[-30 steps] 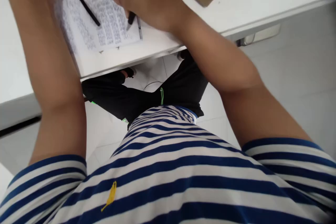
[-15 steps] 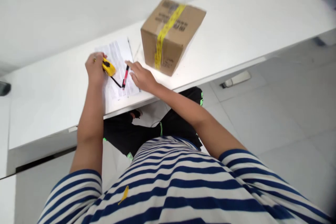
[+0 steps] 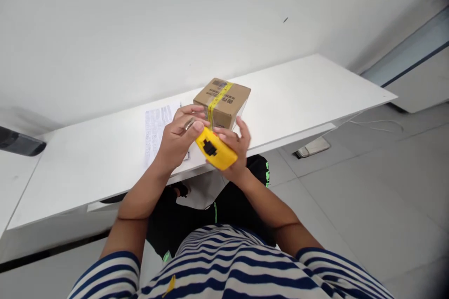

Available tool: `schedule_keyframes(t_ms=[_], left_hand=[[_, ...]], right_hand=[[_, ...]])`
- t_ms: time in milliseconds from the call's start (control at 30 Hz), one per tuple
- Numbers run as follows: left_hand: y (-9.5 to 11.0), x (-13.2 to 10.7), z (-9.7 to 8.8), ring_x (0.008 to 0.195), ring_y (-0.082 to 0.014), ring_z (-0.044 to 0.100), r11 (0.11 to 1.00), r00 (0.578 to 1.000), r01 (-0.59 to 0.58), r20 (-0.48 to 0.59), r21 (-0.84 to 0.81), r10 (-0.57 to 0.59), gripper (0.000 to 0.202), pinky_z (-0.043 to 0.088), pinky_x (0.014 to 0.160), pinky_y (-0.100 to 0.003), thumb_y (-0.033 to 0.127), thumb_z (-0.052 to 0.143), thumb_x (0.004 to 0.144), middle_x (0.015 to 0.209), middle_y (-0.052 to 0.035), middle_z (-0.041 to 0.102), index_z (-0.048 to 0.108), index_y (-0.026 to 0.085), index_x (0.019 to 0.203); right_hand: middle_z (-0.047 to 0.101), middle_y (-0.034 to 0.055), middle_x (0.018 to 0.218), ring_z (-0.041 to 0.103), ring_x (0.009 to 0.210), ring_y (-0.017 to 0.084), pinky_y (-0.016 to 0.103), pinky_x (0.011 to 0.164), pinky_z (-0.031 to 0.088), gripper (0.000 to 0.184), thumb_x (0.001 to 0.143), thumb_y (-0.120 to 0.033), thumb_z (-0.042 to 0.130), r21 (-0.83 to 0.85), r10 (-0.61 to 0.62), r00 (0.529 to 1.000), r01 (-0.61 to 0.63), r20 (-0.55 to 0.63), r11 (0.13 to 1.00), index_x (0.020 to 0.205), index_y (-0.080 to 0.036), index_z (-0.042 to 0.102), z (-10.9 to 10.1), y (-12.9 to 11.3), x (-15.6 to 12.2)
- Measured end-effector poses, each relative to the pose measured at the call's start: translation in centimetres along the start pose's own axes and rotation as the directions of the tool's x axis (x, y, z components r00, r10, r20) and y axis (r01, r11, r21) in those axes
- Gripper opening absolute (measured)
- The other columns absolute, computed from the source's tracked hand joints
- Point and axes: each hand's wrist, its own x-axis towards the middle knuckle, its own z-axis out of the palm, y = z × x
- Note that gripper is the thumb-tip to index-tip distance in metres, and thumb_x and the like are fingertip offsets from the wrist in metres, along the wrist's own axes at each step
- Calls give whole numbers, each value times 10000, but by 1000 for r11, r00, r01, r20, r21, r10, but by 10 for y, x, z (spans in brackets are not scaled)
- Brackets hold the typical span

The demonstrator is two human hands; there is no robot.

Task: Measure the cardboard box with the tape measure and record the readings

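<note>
Both hands are up off the table (image 3: 298, 98), sharing one yellow tool (image 3: 214, 150) with a black button on its face. The left hand (image 3: 177, 139) pinches the tool's upper end, thumb on top. The right hand (image 3: 235, 152) cups it from below, fingers curled round the far side. The tool hangs over the table's front edge, just in front of a taped cardboard box (image 3: 224, 96). A printed sheet (image 3: 157, 124) lies left of the box. The person wears a striped shirt (image 3: 228, 266).

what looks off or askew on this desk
Nothing is damaged or spilled. The box sits turned at an angle to the desk edge, beside the paper. The left hand and right hand hold a tool.
</note>
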Motion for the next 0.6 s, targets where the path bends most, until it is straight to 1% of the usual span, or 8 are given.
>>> schedule_keyframes(t_ms=[100, 167, 267, 333, 400, 467, 533, 600], left_hand=[[-10, 36, -7, 1251, -236, 633, 997, 1000, -13, 15, 81, 12, 334, 536, 1058, -406, 545, 709, 900, 1250, -77, 683, 789, 230, 827], [-23, 72, -15, 1164, -227, 652, 988, 998, 5, -59, 155, 4, 354, 543, 999, -384, 536, 724, 878, 1195, -81, 689, 753, 206, 752], [-47, 134, -32, 973, -211, 654, 960, 969, 127, -240, 250, -66, 384, 540, 849, -359, 547, 700, 857, 1041, -83, 683, 694, 188, 720], [-65, 166, -43, 902, -212, 637, 913, 944, 256, -284, 318, -166, 417, 512, 795, -350, 577, 657, 862, 935, -86, 676, 668, 182, 726], [-78, 182, -49, 854, -223, 627, 840, 926, 368, -237, 399, -293, 448, 485, 753, -346, 606, 636, 850, 858, -89, 679, 651, 179, 715], [-85, 183, -49, 845, -234, 628, 779, 903, 412, -97, 472, -419, 495, 469, 742, -343, 660, 627, 831, 862, -94, 707, 669, 175, 742], [-86, 176, -43, 870, -238, 637, 770, 854, 417, 82, 483, -514, 561, 465, 743, -334, 733, 601, 819, 951, -90, 741, 701, 182, 848], [-83, 170, -37, 868, -228, 632, 781, 829, 409, 165, 471, -534, 593, 449, 721, -319, 777, 606, 795, 993, -75, 739, 677, 199, 907]], right_hand=[[521, 104, 1568, 614, 1364, 332, 572, 1138, 532, 609, 845, -404, 821, -10, 121, 993, -121, 8, 993, 1394, -354, 561, -38, -2, 8], [655, 108, 1405, 658, 1290, 300, 528, 1076, 581, 542, 853, -398, 815, 7, 265, 963, -265, -52, 964, 1340, -309, 595, -57, 3, 14], [727, 64, 1202, 719, 1071, 229, 411, 918, 643, 544, 806, -441, 849, 93, 438, 853, -430, -284, 898, 1278, -285, 626, -81, 20, 26], [728, 51, 1146, 714, 976, 203, 350, 813, 644, 606, 765, -490, 866, 126, 470, 781, -462, -410, 878, 1281, -275, 634, -94, 30, 35], [720, 68, 1177, 705, 982, 208, 330, 777, 636, 685, 745, -518, 866, 109, 473, 739, -485, -479, 868, 1333, -260, 628, -103, 38, 42], [705, 90, 1253, 698, 1047, 233, 346, 809, 636, 755, 740, -532, 856, 81, 492, 716, -526, -495, 847, 1395, -247, 610, -105, 42, 44], [699, 98, 1300, 697, 1083, 253, 384, 865, 636, 798, 738, -548, 844, 73, 547, 706, -582, -450, 810, 1433, -245, 596, -101, 45, 42], [700, 101, 1325, 699, 1114, 267, 421, 939, 622, 815, 746, -564, 827, 60, 589, 707, -619, -392, 783, 1455, -244, 585, -91, 48, 40]])
